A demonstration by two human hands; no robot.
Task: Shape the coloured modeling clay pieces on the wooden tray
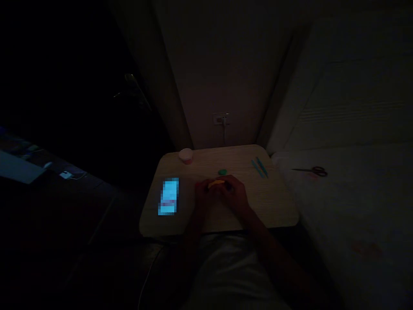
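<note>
Material of a yellow-orange colour [216, 183] is held between the left hand [202, 193] and the right hand [235, 189], just on the near side of a green lump [222, 172] that is seen lying on the bench [274, 211]. Its ends are gripped by the fingers of both hands, which appear closed on it; whether it also touches the bench cannot be told in this dim light. As far as can be judged, the handling is under way and unfinished: a long, uneven outline is shown by the piece, but no final form can be made out. A small red patch [197, 184] is seen at the left hand, too dim to be identified. The green lump itself is touched by neither hand and looks unworked. To its right, two blue sticks [257, 168] are laid side by side, unheld. To its left and somewhat beyond, a pale tub [186, 156] is placed; to its left and nearer, a lit screen [168, 197] is laid, its display blurred. Well to the right of the lump, scissors [318, 171] are set on a pale surface [338, 206], unused at this moment.
</note>
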